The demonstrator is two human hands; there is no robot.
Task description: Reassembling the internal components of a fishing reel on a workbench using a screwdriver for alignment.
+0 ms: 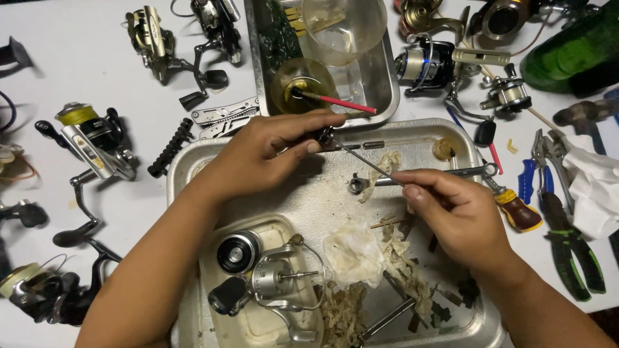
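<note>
both hands (271,154) (451,212) pinching thin metal rod (364,161), over steel tray (412,132)

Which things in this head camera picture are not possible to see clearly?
- Small dark part in left hand: mostly covered by fingers.
- Thin rod: its end hidden under right hand fingertips.
- Green object: cut off by the top right edge.
- Fishing reel: cut off by the left edge.
</note>
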